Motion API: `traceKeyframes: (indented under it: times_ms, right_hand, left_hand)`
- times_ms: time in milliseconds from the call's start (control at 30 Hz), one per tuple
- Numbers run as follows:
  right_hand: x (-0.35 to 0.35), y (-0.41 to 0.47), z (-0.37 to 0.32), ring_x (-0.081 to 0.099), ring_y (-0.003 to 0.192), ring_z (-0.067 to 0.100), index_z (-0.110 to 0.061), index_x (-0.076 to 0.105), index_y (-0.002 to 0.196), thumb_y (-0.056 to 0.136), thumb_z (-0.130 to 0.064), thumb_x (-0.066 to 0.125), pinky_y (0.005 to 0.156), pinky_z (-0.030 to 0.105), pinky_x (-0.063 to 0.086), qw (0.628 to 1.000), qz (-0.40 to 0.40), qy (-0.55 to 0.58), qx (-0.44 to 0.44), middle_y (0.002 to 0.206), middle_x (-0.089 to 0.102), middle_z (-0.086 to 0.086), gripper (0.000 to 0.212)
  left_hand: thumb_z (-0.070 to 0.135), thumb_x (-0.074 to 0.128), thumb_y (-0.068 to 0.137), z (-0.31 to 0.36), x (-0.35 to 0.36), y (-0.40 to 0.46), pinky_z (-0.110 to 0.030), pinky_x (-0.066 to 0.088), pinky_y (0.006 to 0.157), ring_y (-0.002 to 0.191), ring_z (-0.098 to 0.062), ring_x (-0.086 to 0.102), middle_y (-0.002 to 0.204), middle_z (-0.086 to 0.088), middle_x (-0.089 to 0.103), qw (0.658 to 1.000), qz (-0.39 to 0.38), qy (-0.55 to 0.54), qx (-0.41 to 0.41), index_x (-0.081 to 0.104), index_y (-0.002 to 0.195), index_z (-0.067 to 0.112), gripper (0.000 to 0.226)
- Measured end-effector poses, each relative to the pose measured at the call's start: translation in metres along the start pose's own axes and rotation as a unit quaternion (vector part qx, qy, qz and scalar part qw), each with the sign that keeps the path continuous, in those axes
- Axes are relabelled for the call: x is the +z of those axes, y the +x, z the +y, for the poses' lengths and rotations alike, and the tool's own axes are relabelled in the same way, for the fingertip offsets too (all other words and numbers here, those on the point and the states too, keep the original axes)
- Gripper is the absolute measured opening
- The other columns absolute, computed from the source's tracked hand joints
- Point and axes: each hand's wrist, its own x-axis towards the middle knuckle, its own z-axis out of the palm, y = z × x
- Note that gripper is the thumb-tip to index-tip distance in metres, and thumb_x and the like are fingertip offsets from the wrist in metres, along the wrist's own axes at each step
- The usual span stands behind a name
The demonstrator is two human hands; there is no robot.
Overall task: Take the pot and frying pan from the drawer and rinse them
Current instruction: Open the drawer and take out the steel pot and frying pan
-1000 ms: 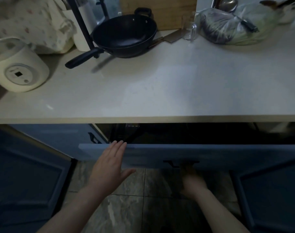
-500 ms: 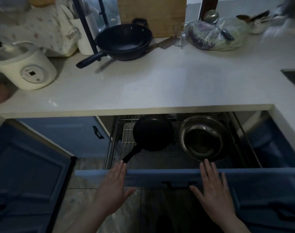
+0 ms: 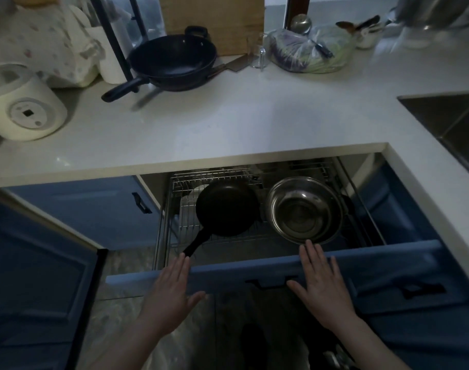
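Note:
The blue drawer (image 3: 388, 260) below the white counter stands pulled out, showing a wire rack. In the rack a black frying pan (image 3: 226, 210) lies on the left, its handle pointing toward me. To its right sits a shiny steel pot (image 3: 304, 209). My left hand (image 3: 172, 292) hovers flat over the drawer's front edge, just short of the pan handle's tip, fingers apart and empty. My right hand (image 3: 322, 287) lies spread over the same edge, its fingertips close to the pot's near rim, holding nothing.
On the counter (image 3: 241, 121) stand a black wok (image 3: 172, 61), a white rice cooker (image 3: 25, 108), a knife and a bag of vegetables (image 3: 308, 50). The steel sink (image 3: 452, 121) is at the right. A blue cabinet door (image 3: 38, 284) hangs open at my left.
The drawer came out from nearly closed to fully open, revealing the pan and pot. My right hand left the handle underneath and now lies over the front edge.

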Motion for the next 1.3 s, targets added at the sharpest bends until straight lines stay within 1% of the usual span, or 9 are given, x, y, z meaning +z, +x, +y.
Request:
traceKeyframes:
  times_ms: [100,200,267,467,567,733,900,1067,1300]
  right_hand:
    - [-0.012,-0.002,-0.004,-0.020,0.148,0.014,-0.022,-0.013,0.155,0.066,-0.082,-0.024,0.122,0.042,-0.007,1.000,-0.014,0.005,0.000,0.160,-0.023,-0.004,0.107]
    - [-0.031,0.000,-0.003,-0.019,0.147,0.009,-0.025,-0.012,0.154,0.066,-0.079,-0.016,0.122,0.040,-0.007,0.999,-0.026,0.035,0.003,0.159,-0.022,-0.009,0.104]
    - [-0.043,0.008,0.007,-0.019,0.144,0.004,-0.025,-0.012,0.154,0.065,-0.079,-0.016,0.121,0.036,-0.008,0.999,-0.025,0.043,0.000,0.156,-0.022,-0.013,0.104]
    - [-0.080,0.079,0.090,-0.004,0.150,0.012,-0.022,-0.004,0.156,0.095,-0.063,0.035,0.122,0.036,0.003,0.998,-0.005,0.024,0.066,0.164,-0.006,-0.006,0.083]
    - [-0.093,0.115,0.134,0.002,0.151,0.017,-0.019,-0.001,0.156,0.095,-0.060,0.043,0.121,0.038,0.008,0.997,-0.023,0.004,0.068,0.164,-0.001,-0.002,0.086]
    - [-0.093,0.169,0.190,0.009,0.150,0.022,-0.015,0.000,0.156,0.087,-0.057,0.060,0.121,0.041,0.014,0.996,-0.068,-0.039,0.046,0.164,0.005,0.004,0.101]
    - [-0.075,0.205,0.215,0.026,0.143,0.027,-0.016,0.004,0.156,0.063,-0.038,0.088,0.115,0.039,0.031,0.991,-0.126,-0.046,0.025,0.160,0.018,0.008,0.127]
    - [-0.055,0.228,0.215,0.018,0.148,0.027,-0.021,0.002,0.156,0.058,-0.022,0.092,0.116,0.041,0.028,0.986,-0.162,-0.049,-0.003,0.163,0.007,0.005,0.133]
    - [-0.038,0.257,0.218,0.002,0.150,0.031,-0.017,-0.007,0.156,0.059,-0.032,0.091,0.118,0.044,0.016,0.972,-0.177,-0.152,-0.015,0.163,-0.003,0.006,0.139]
  left_hand:
    - [0.090,-0.014,0.059,0.006,-0.003,0.003,-0.027,-0.007,0.114,0.144,-0.009,-0.013,0.156,0.004,-0.017,1.000,0.013,-0.006,-0.004,-0.007,0.152,0.017,0.118]
    - [0.072,0.023,0.088,0.019,-0.013,0.016,-0.028,-0.004,0.117,0.147,-0.010,-0.009,0.160,0.003,-0.012,1.000,0.024,-0.009,0.000,-0.006,0.153,0.018,0.090]
    - [0.069,0.028,0.091,0.031,-0.022,0.034,-0.028,-0.003,0.117,0.147,-0.010,-0.009,0.159,0.004,-0.014,1.000,0.028,-0.002,0.011,-0.007,0.153,0.018,0.088]
    - [0.092,-0.003,0.064,0.084,-0.033,0.128,-0.026,-0.003,0.115,0.148,-0.015,-0.004,0.161,0.000,-0.007,0.997,0.040,0.018,0.062,-0.003,0.154,0.015,0.118]
    - [0.076,0.028,0.085,0.114,-0.039,0.177,-0.030,0.004,0.118,0.149,-0.019,0.000,0.162,-0.005,-0.001,0.997,0.032,0.019,0.074,0.002,0.154,0.013,0.097]
    - [0.081,0.011,0.065,0.149,-0.033,0.245,-0.035,0.013,0.118,0.148,-0.024,0.012,0.160,-0.010,0.013,0.996,0.009,0.032,0.083,0.013,0.153,0.011,0.112]
    - [0.076,0.049,0.075,0.163,-0.022,0.286,-0.034,0.012,0.119,0.148,-0.024,0.008,0.161,-0.009,0.007,0.992,-0.046,0.041,0.110,0.006,0.153,0.012,0.109]
    - [0.084,0.045,0.051,0.160,-0.004,0.303,-0.035,0.010,0.118,0.148,-0.027,0.005,0.161,-0.009,0.004,0.989,-0.080,0.027,0.119,0.001,0.153,0.015,0.131]
    - [0.088,0.033,0.033,0.155,0.014,0.329,-0.042,0.005,0.121,0.148,-0.025,-0.010,0.160,-0.004,-0.014,0.990,-0.102,0.029,0.095,-0.020,0.149,0.019,0.145]
